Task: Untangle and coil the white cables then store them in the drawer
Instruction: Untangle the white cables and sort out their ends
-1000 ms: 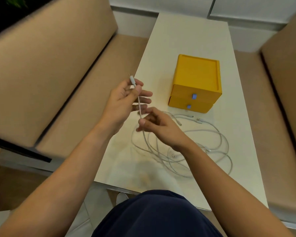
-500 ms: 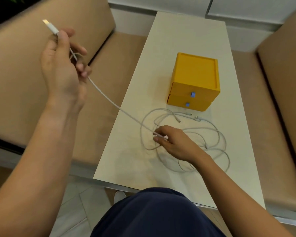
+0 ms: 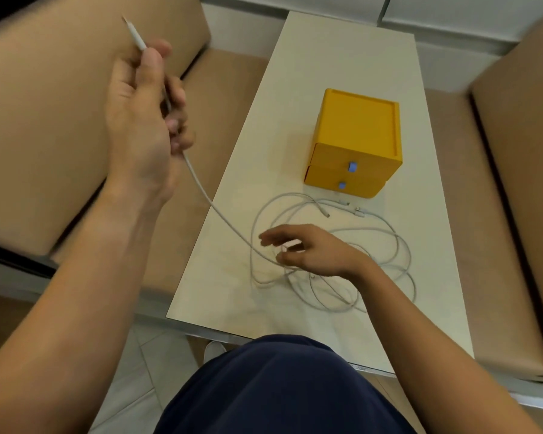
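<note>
White cables [image 3: 326,292]: tangled; hard pull could cinch knots.
Left hand [image 3: 145,120]: grips one end.
Right hand [image 3: 308,250]: fingers apart.

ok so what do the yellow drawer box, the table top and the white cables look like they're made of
Yellow drawer box: probably moulded plastic, matte; even colour, rounded edges, no grain.
Table top: smooth cream surface with a faint sheen, perhaps laminate or painted board; cannot tell which.
White cables: flexible plastic or rubbery jacket, judging by the loose loops they fall into.
</note>
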The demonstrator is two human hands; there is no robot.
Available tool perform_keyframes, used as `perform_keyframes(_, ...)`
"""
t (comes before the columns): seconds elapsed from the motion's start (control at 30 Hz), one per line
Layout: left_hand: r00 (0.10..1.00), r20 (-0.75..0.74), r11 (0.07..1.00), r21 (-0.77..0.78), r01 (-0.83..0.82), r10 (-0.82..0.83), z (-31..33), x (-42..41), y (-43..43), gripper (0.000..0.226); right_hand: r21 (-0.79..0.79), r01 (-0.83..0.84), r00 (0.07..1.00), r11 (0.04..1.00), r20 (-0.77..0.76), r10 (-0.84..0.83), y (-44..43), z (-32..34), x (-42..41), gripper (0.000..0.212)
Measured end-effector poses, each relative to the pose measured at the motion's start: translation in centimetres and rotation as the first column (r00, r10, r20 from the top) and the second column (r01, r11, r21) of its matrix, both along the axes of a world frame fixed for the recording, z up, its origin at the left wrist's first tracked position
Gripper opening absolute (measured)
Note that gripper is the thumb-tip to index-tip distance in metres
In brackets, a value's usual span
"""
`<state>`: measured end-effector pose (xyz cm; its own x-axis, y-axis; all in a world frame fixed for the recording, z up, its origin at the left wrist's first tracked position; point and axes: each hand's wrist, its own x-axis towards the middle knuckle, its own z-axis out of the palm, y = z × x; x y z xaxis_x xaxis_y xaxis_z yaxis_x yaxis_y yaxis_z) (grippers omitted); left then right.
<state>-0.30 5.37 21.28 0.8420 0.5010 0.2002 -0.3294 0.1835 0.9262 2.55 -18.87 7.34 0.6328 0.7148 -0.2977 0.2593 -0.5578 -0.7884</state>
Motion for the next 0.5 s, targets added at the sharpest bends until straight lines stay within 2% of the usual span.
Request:
perform_keyframes(0.07, 0.995, 0.052, 0.996, 0.03, -0.088, 0.086, 0.8, 0.4, 1.7, 0.016, -0.191, -0.192, 0.979, 0.963, 0.031, 0.201, 0.5, -0.8, -0.2, 0.032)
perform_keyframes(0.1, 0.99, 0.078, 0.992, 0.036, -0.124, 0.121, 1.1, 0.6, 3.2, 0.02, -0.245, -0.19, 0.973, 0.951, 0.083, 0.216, 0.4, -1.3, -0.1, 0.023)
perform_keyframes(0.17, 0.983, 0.069, 0.976, 0.13, -0.177, 0.169, 1.0, 0.4, 6.2, 0.028, -0.198, -0.033, 0.988, 0.98, 0.142, 0.062, -0.4, -1.3, 0.2, 0.02)
perform_keyframes(0.23, 0.983, -0.015, 0.926, 0.337, -0.169, 0.184, 0.6, -0.1, 6.4, 0.022, -0.043, 0.15, 0.982, 0.988, 0.124, -0.143, -1.7, -0.3, 0.4, 0.024)
perform_keyframes(0.3, 0.99, -0.04, 0.848, 0.521, -0.095, 0.136, -0.4, 0.0, 3.8, 0.013, 0.039, 0.207, 0.961, 0.978, 0.181, -0.21, -2.7, 1.2, 0.5, 0.026)
perform_keyframes(0.37, 0.993, -0.116, 0.766, 0.638, 0.073, 0.001, -2.1, 0.3, 0.1, 0.014, 0.027, 0.171, 0.953, 0.985, 0.25, -0.172, -2.8, 2.2, 0.5, 0.028)
perform_keyframes(0.43, 0.942, -0.306, 0.698, 0.644, 0.313, -0.14, -4.3, 0.3, -3.0, 0.012, 0.005, 0.173, 0.94, 0.985, 0.299, -0.167, -2.4, 2.5, 0.7, 0.029)
perform_keyframes(0.5, 0.877, -0.442, 0.598, 0.657, 0.459, -0.188, -6.8, 0.5, -5.0, 0.011, 0.001, 0.234, 0.919, 0.972, 0.326, -0.221, -2.1, 2.4, 0.8, 0.022)
